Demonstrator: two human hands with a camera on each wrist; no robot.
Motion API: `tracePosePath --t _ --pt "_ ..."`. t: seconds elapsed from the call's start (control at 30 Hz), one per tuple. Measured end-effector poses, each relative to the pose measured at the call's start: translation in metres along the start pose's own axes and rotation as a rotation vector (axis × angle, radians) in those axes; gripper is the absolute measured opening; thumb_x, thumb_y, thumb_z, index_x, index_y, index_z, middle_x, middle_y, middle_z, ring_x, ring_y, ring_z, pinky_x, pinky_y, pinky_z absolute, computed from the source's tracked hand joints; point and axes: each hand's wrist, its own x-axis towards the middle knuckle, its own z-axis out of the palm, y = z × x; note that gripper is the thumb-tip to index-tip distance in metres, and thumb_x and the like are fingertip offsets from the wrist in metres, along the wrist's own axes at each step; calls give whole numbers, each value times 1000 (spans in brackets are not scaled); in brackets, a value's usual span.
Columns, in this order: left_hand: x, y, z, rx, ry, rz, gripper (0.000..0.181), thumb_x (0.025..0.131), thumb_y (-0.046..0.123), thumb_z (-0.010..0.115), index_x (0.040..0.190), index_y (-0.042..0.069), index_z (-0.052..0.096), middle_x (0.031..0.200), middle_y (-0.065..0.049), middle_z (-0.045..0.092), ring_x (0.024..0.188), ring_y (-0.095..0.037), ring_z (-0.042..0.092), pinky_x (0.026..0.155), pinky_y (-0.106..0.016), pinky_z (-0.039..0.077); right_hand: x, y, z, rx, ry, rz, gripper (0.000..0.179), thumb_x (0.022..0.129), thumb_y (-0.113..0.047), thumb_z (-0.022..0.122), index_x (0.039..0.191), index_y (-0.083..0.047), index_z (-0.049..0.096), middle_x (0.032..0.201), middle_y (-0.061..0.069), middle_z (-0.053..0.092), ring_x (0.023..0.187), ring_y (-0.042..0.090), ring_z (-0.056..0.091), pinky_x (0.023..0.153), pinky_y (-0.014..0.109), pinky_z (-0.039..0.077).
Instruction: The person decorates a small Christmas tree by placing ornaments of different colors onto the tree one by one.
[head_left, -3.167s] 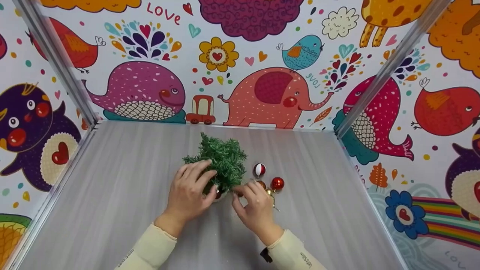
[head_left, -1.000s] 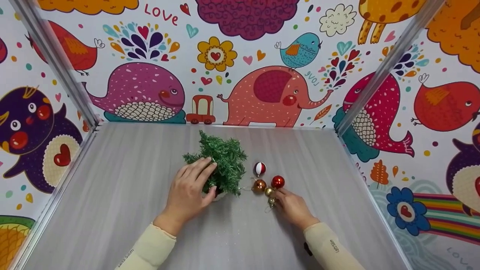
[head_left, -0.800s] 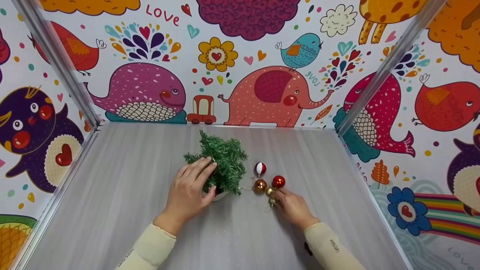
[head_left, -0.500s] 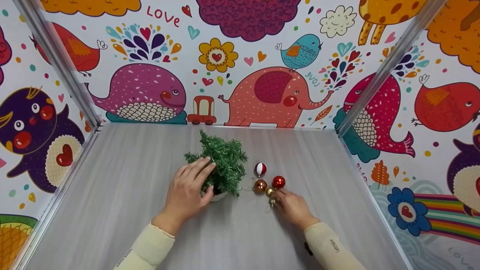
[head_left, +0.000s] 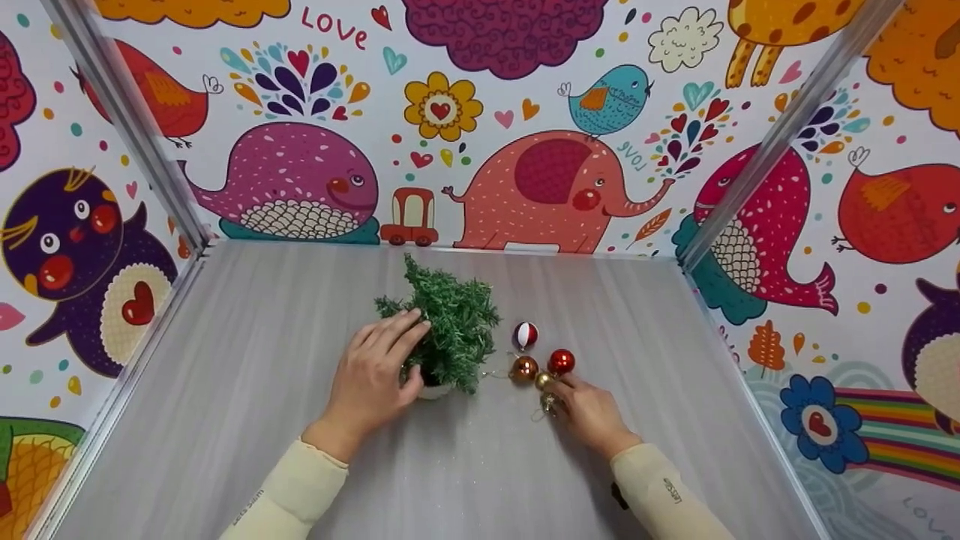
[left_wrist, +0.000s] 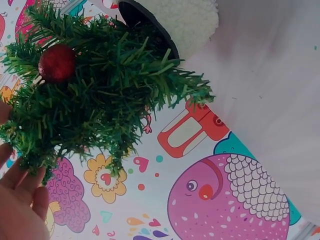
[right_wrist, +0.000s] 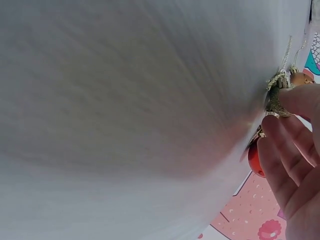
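Here on the left, the left hand [head_left: 375, 379] met the left side of the tree [head_left: 454, 319], fingers loosely extended, touching its branches! A dark red bauble [left_wrist: 57, 63] hung on the tree itself. Right of the tree sat a copper bauble [head_left: 523, 369] and a striped bauble [head_left: 526, 335]; farther right, the right hand [head_left: 596, 418] pinched 1 glittery gold bauble [right_wrist: 276, 102], a shiny red bauble [head_left: 561, 361] just beside it.
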Motion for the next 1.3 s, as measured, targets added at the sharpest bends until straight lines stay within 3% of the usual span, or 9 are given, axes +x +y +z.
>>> tracePosePath --t 0.27,0.57,0.87,1.3 --pt "-1 -4 -5 1 -34 10 61 75 7 70 136 8 60 142 -11 55 128 -26 53 106 -43 40 0 -2 -1 0 -15 16 32 82 -11 81 112 -16 72 108 3 65 84 24 68 62 43 57" --pt "-4 -5 -4 0 -23 11 62 76 7 71 137 8 60 142 -12 55 129 -27 53 105 -44 41 -2 1 2 -22 20 -13 30 77 -9 83 104 -16 71 100 0 62 76 21 65 57 42 55" --pt "-3 -3 -5 -2 -28 12 62 76 9 72 136 7 60 142 -12 55 128 -28 53 105 -44 41 -2 1 3 -29 35 -21 31 79 -11 82 107 -16 72 105 2 64 79 24 67 59 44 56" --pt "-4 -4 -3 -7 -20 10 61 77 10 71 137 7 59 143 -12 54 128 -30 53 104 -46 42 -1 -3 -5 -17 10 25 27 81 -21 81 107 -15 73 105 2 66 81 23 67 62 43 56"
